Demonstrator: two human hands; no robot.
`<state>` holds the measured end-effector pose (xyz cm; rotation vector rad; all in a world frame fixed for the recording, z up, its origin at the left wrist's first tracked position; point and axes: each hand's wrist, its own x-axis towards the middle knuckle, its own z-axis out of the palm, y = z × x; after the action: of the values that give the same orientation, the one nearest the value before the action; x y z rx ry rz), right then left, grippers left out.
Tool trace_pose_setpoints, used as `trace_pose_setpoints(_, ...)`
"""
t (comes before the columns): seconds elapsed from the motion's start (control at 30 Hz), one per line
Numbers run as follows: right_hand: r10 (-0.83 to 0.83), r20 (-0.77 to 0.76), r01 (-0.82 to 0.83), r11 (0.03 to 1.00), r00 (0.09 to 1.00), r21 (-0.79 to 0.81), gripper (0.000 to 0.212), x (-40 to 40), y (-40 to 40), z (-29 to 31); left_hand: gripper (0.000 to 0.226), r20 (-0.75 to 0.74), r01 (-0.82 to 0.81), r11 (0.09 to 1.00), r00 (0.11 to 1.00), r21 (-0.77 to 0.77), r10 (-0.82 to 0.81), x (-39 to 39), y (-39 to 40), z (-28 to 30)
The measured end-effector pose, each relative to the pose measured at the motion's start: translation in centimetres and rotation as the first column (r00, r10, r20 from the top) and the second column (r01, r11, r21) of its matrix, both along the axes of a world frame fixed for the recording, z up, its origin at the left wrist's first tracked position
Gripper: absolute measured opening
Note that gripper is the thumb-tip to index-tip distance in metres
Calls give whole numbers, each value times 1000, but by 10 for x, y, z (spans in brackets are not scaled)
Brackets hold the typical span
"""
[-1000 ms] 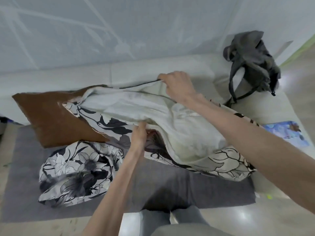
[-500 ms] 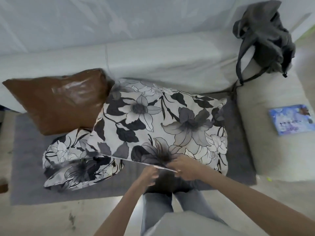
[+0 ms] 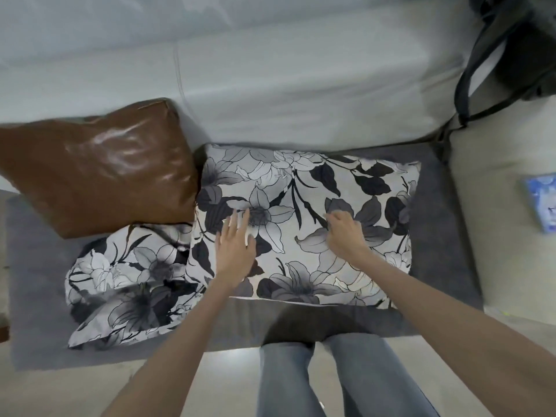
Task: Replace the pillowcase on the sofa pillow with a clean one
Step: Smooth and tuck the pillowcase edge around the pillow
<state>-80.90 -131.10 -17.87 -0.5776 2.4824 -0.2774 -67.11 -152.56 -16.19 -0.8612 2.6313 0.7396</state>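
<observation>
Grey sofa (image 3: 301,94); plump floral pillow (image 3: 304,188) under flat left hand (image 3: 234,251), right hand (image 3: 344,236) seemingly pinching cloth.

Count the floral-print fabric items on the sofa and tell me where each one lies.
2. One floral pillow lies mid-seat under both hands; a crumpled floral pillowcase lies left of it, below the brown cushion. Others may be hidden.

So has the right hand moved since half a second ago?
Yes. The right hand went from the floral pillow's near edge up onto its top face, toward the sofa backrest.

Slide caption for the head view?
Left hand flat and right hand curled on the floral pillow, beside a brown cushion.
</observation>
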Motion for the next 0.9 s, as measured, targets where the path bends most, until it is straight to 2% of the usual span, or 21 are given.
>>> trace_pose_setpoints(0.1, -92, -99, 86, 994, 991, -62, 53, -44, -34, -33, 60, -44, 25, 993, 999, -111, -31, -60, -38, -33)
trace_pose_setpoints(0.2, -169, -137, 150, 979, 976, -141, 53, -87, -70, -80, 61, -168, 22, 980, 984, -199, -56, -129, -62, -77)
trace_pose_setpoints(0.27, -169, -237, 122, 971, 957, -204, 54, -107, -81, -125, 61, -269, 46, 961, 955, -272, -122, -167, -67, -119)
trace_pose_setpoints(0.33, -126, -346, 68, 982, 930, -176, 57, -108, -61, -182, 59, -321, 53, 943, 933, -329, -165, -179, -56, -180)
trace_pose_setpoints(0.43, 12, -360, -17, 1000, 933, -9, 57, -79, 0, -283, 60, -225, 98, 924, 955, -369, -191, -136, -4, -294)
trace_pose_setpoints(0.5, 48, -412, -43, 999, 910, 21, 57, -75, 13, -338, 63, -188, 94, 917, 966, -387, -178, -120, 9, -358)
trace_pose_setpoints(0.57, 53, -465, -53, 999, 884, 14, 57, -87, 3, -367, 63, -198, 77, 909, 965, -409, -170, -135, 3, -393)
trace_pose_setpoints(0.63, 51, -487, -61, 998, 872, -5, 56, -95, -4, -369, 62, -184, 72, 900, 969, -429, -166, -149, -4, -393)
trace_pose_setpoints(0.73, 15, -450, -37, 999, 893, -40, 55, -85, 2, -333, 61, -164, 68, 906, 975, -418, -149, -139, -1, -357)
trace_pose_setpoints(0.8, -4, -362, -19, 998, 932, -62, 54, -73, 11, -299, 60, -131, 69, 940, 984, -334, -118, -124, 10, -327)
trace_pose_setpoints(0.9, -58, -192, 37, 993, 980, -111, 59, -34, 54, -251, 61, 16, 152, 971, 988, -185, -151, -78, 43, -290)
